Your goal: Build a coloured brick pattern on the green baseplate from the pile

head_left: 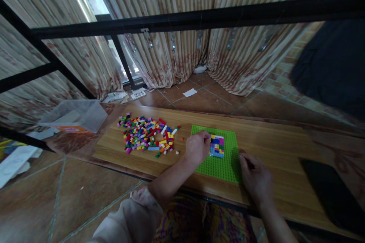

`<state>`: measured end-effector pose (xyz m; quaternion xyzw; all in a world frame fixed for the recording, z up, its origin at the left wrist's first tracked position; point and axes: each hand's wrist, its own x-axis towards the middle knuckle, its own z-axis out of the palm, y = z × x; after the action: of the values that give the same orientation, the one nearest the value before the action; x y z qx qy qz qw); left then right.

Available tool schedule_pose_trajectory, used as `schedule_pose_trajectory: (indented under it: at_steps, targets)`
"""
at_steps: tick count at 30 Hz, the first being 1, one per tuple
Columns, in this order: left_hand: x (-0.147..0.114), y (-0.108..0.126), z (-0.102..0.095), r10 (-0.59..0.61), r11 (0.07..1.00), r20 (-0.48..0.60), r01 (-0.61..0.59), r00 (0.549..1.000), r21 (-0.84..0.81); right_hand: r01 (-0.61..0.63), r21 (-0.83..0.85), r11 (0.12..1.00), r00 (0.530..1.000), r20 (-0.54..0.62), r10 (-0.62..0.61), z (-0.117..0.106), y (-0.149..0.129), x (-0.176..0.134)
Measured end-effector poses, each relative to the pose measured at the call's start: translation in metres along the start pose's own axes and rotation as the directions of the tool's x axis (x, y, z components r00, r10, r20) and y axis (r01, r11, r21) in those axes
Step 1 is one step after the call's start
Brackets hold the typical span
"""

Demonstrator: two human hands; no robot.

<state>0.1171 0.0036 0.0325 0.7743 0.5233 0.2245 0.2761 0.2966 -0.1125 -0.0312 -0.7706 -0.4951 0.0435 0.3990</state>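
A green studded baseplate (219, 169) lies on the wooden board. On its upper middle sits a patch of multicoloured toy bricks (218, 147), in blue, yellow, red, white and magenta. My left hand (197, 146) reaches over the plate's left part, thumb and finger pinched at the patch's upper left edge. Whatever is between those fingertips is too small to make out. Close against the plate's right edge, my right hand (256, 176) has its fingers curled in. Its fingertips are partly hidden, so any object inside cannot be seen.
Many loose bricks (145, 134) are heaped on the board (273, 140) to the left. Beyond them stands a clear plastic box (82, 115) with an orange label. A dark flat object (332, 193) lies at the right. A black metal bar (182, 21) crosses before the curtains.
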Motion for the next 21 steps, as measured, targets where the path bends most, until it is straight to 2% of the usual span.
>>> schedule_pose_trajectory:
  at_steps: [12, 21]
  targets:
    - [-0.0058, -0.0013, -0.0001, 0.114, 0.987, 0.001, -0.113, 0.993, 0.11, 0.012, 0.009, 1.0, 1.0, -0.012, -0.012, 0.0001, 0.0007, -0.0003]
    - [-0.0015, 0.0041, -0.0054, 0.14, 0.945, 0.104, -0.164, 0.985, 0.282, 0.029, -0.025, 0.999, 0.999, -0.034, -0.03, 0.0022, 0.0019, -0.0003]
